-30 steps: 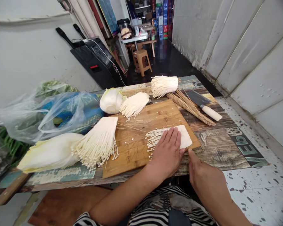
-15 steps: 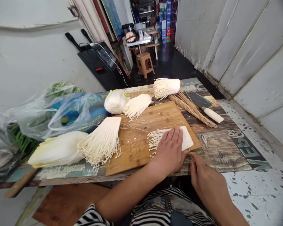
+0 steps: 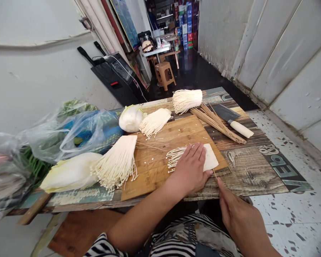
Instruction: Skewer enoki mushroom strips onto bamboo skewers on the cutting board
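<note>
My left hand (image 3: 190, 167) lies flat, fingers stretched out, pressing a slab of enoki mushrooms (image 3: 211, 157) onto the wooden cutting board (image 3: 147, 178). The slab's thin stems and caps point left; its pale base shows to the right of my fingers. Below that base, my right hand (image 3: 239, 212) pinches a thin bamboo skewer (image 3: 214, 174), whose upper end meets the slab's near edge. Whether the tip is inside the mushrooms I cannot tell. Another enoki bunch (image 3: 117, 160) rests over the board's left edge, and a smaller one (image 3: 155, 121) lies at its far edge.
A bundle of skewers (image 3: 219, 125) and a cleaver (image 3: 234, 120) lie right of the board. One more enoki bunch (image 3: 187, 100) sits at the far edge. Napa cabbages (image 3: 72, 171) and plastic bags of vegetables (image 3: 91, 125) crowd the left side of the table.
My right hand has shifted slightly down and right, away from the slab, leaving more of the skewer showing. The left hand keeps pressing in nearly the same place.
</note>
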The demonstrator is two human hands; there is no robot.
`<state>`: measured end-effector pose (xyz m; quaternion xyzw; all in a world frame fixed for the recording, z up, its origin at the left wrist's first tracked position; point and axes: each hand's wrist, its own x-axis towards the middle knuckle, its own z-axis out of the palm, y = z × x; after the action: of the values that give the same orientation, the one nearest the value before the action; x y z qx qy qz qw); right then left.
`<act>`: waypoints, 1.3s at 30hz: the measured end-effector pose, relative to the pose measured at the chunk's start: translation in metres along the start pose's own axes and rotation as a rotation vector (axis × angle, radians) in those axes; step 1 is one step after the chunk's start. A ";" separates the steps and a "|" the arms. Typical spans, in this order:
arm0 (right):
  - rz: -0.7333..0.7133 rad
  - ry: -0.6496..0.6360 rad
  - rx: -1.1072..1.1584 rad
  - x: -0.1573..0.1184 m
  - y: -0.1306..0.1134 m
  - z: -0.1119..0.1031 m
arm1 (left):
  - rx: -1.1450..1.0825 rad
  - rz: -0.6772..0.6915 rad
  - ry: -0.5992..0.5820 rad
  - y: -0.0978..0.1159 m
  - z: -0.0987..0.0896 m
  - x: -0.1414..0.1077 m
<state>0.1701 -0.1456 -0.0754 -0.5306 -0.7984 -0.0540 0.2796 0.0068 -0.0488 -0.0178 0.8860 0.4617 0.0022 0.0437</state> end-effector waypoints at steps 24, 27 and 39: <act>0.007 0.002 -0.060 0.014 -0.002 0.001 | 0.000 0.036 0.004 -0.007 0.002 0.001; 0.006 0.016 -0.068 0.019 -0.003 0.003 | 0.002 0.035 0.019 -0.007 0.004 0.001; 0.562 -0.223 0.722 0.004 -0.002 -0.007 | 0.001 0.019 0.071 -0.005 0.005 -0.003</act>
<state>0.1705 -0.1461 -0.0670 -0.5974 -0.6167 0.3623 0.3626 0.0013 -0.0491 -0.0233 0.8896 0.4547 0.0337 0.0267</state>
